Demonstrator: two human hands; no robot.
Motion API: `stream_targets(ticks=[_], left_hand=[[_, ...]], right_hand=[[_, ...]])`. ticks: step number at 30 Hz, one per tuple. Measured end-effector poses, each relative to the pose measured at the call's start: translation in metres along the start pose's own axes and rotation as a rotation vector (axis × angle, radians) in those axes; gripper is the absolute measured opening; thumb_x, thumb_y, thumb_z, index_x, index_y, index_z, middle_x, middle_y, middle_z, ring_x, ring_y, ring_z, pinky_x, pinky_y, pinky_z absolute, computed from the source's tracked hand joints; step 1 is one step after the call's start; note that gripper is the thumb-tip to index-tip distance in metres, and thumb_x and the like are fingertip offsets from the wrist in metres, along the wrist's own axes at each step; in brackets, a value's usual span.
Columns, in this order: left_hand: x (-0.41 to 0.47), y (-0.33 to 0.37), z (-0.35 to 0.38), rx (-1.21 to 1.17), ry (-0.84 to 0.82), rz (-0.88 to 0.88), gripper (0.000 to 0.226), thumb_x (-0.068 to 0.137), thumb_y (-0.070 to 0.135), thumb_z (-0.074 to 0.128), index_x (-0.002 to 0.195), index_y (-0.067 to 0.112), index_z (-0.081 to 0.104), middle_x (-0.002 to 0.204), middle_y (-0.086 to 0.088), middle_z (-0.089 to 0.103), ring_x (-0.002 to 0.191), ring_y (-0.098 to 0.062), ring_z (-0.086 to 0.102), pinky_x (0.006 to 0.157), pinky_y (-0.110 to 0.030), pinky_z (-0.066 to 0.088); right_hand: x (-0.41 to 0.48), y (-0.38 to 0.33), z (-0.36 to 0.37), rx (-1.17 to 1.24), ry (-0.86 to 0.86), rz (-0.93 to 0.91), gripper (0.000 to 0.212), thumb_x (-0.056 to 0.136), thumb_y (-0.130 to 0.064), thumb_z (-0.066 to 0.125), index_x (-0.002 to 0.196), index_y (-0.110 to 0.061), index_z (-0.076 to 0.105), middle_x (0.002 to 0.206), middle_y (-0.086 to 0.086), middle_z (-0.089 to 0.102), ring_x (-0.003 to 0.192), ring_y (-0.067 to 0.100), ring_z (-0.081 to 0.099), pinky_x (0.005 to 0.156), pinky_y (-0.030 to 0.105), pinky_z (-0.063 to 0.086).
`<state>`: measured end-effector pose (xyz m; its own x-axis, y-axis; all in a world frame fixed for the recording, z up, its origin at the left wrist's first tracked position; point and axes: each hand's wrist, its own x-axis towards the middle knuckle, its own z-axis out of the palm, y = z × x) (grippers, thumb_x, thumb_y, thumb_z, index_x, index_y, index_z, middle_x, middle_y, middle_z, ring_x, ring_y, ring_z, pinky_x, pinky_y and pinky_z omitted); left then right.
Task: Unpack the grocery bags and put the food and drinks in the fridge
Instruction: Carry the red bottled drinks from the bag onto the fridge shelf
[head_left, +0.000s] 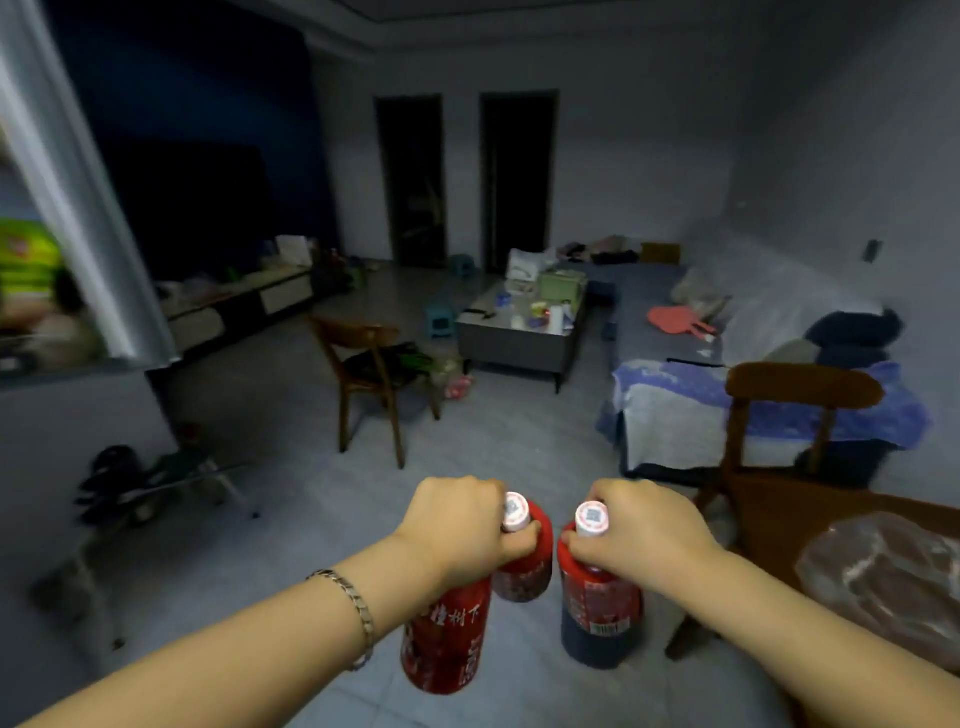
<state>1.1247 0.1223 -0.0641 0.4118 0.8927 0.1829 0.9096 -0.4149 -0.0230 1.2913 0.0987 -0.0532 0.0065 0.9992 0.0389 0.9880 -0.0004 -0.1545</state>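
In front of the person's body, low in the head view, the left hand was curled round the neck of a red-labelled drink bottle, the left bottle, with its white cap poking out above the fingers. A second one, the lower red bottle, hung slanting beneath the same hand. It seemed to be carried by that hand too, though the grip on it was hidden. Just beside them, the right hand was closed round the neck of the right bottle, a dark drink with a red label, hanging upright. The left and right bottles were close together, nearly touching at the shoulders, and all three were in the air above the tiled floor.

At the far left edge stood what looked like the fridge, a silvery upright panel with a lit interior behind it. A green package showed blurred inside. To the right a brown table carried a clear plastic bag, its contents too blurred to name. A wooden chair stood behind it.

As a judgement, the task looked partway through: the drinks were out of their bag and in hand but not yet in the fridge, which lay off to the left and would need a turn that way. The green package suggested some goods were already stored. The bag on the table suggested more was left to unpack.
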Motion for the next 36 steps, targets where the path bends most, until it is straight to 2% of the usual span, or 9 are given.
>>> stream_targets(ticks=[4,8,13,17,20,25,30,34,36], left_hand=[[-0.068,-0.102,-0.019,-0.007,0.012,-0.208,0.040,0.087,0.059,0.043,0.080,0.020,0.048,0.097,-0.004,0.067,0.092,-0.025,0.061,0.067,-0.029,0.035],[-0.139,-0.199,-0.043,0.024,0.022,-0.359,0.041,0.088,0.059,0.042,0.079,0.020,0.047,0.095,-0.003,0.066,0.090,-0.024,0.061,0.072,-0.031,0.039],[-0.219,-0.309,-0.063,0.135,0.005,-0.476,0.042,0.089,0.057,0.040,0.075,0.018,0.043,0.095,-0.006,0.067,0.092,-0.027,0.060,0.086,-0.035,0.033],[-0.272,-0.393,-0.075,0.135,-0.013,-0.638,0.041,0.089,0.057,0.041,0.075,0.019,0.045,0.096,-0.006,0.067,0.093,-0.027,0.060,0.082,-0.032,0.035],[-0.304,-0.450,-0.082,0.120,-0.014,-0.769,0.041,0.089,0.059,0.042,0.078,0.020,0.046,0.100,-0.005,0.066,0.095,-0.026,0.060,0.074,-0.032,0.037],[-0.337,-0.541,-0.094,0.200,-0.005,-0.960,0.041,0.088,0.059,0.042,0.078,0.020,0.046,0.101,-0.006,0.067,0.096,-0.027,0.061,0.072,-0.030,0.036],[-0.353,-0.634,-0.120,0.261,0.021,-1.149,0.043,0.088,0.057,0.042,0.066,0.020,0.041,0.096,-0.007,0.067,0.087,-0.026,0.059,0.068,-0.029,0.034],[-0.368,-0.710,-0.140,0.323,0.121,-1.261,0.041,0.088,0.057,0.043,0.076,0.018,0.046,0.099,-0.007,0.067,0.091,-0.026,0.060,0.069,-0.029,0.034],[-0.377,-0.750,-0.148,0.357,0.145,-1.296,0.041,0.088,0.058,0.042,0.077,0.019,0.047,0.098,-0.006,0.067,0.092,-0.025,0.061,0.069,-0.028,0.034]], right_hand=[[0.006,-0.111,0.012,0.049,-0.019,-0.152,0.035,0.075,-0.052,0.059,0.094,-0.022,0.062,0.101,-0.001,0.067,0.095,0.022,0.063,0.065,0.025,0.041],[0.009,-0.228,0.028,0.104,-0.063,-0.286,0.036,0.077,-0.051,0.059,0.097,-0.022,0.063,0.105,-0.001,0.067,0.097,0.021,0.063,0.071,0.027,0.047],[0.010,-0.370,0.051,0.071,-0.102,-0.516,0.032,0.076,-0.053,0.058,0.080,-0.022,0.053,0.099,-0.001,0.067,0.096,0.022,0.062,0.065,0.026,0.039],[0.018,-0.479,0.067,0.082,-0.148,-0.682,0.037,0.076,-0.055,0.058,0.093,-0.022,0.061,0.103,-0.002,0.068,0.097,0.020,0.063,0.071,0.028,0.047],[0.031,-0.551,0.075,0.090,-0.175,-0.796,0.038,0.076,-0.054,0.059,0.095,-0.021,0.062,0.103,-0.002,0.067,0.097,0.020,0.063,0.073,0.029,0.048],[0.068,-0.673,0.081,0.115,-0.182,-0.998,0.031,0.077,-0.053,0.061,0.078,-0.023,0.053,0.102,0.000,0.068,0.095,0.022,0.064,0.068,0.027,0.044],[0.109,-0.798,0.073,0.182,-0.101,-1.137,0.042,0.079,-0.055,0.058,0.106,-0.022,0.062,0.112,-0.001,0.065,0.103,0.021,0.061,0.079,0.031,0.049],[0.134,-0.895,0.065,0.295,-0.083,-1.199,0.028,0.077,-0.047,0.059,0.082,-0.020,0.061,0.089,0.000,0.065,0.086,0.024,0.062,0.064,0.028,0.045],[0.144,-0.943,0.063,0.357,-0.115,-1.210,0.025,0.076,-0.045,0.060,0.076,-0.020,0.058,0.084,0.000,0.064,0.080,0.023,0.060,0.062,0.027,0.042]])
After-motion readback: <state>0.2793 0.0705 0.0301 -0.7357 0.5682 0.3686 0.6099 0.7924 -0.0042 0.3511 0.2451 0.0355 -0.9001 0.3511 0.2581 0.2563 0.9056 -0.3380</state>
